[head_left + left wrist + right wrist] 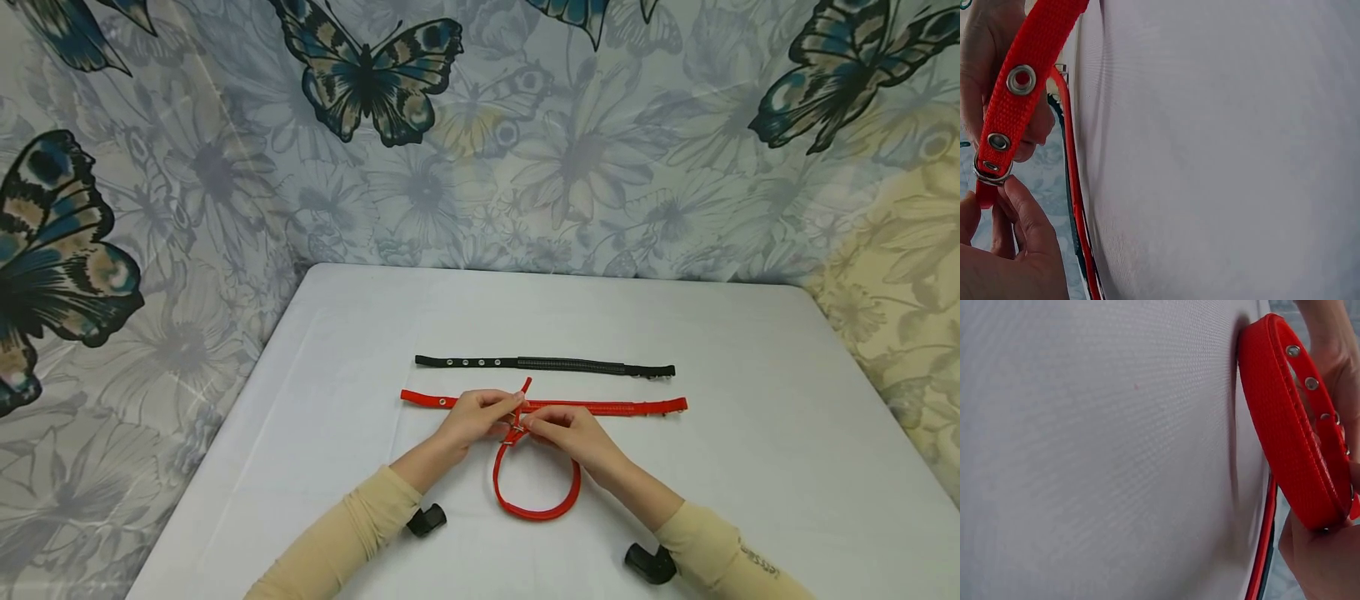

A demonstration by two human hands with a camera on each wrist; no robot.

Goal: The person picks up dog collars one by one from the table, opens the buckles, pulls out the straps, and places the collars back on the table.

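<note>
A red buckle collar (538,514) is bent into a loop close over the white table, its end threaded through metal hardware and pointing away from the body. My left hand (480,417) pinches the strap near its free end, beside the metal ring seen in the left wrist view. Fingers of my right hand (572,432) grip the same collar by the buckle. Metal eyelets line the strap (1041,47) in the left wrist view. The wide padded part (1285,437) fills the near side of the loop in the right wrist view.
A second red collar (630,408) lies flat just behind the hands, partly covered by them. Beyond it a black collar (570,365) with eyelets lies flat, roughly parallel. Butterfly-patterned fabric (480,192) hangs behind the table (345,333). Black wrist devices (651,564) sit below the sleeves.
</note>
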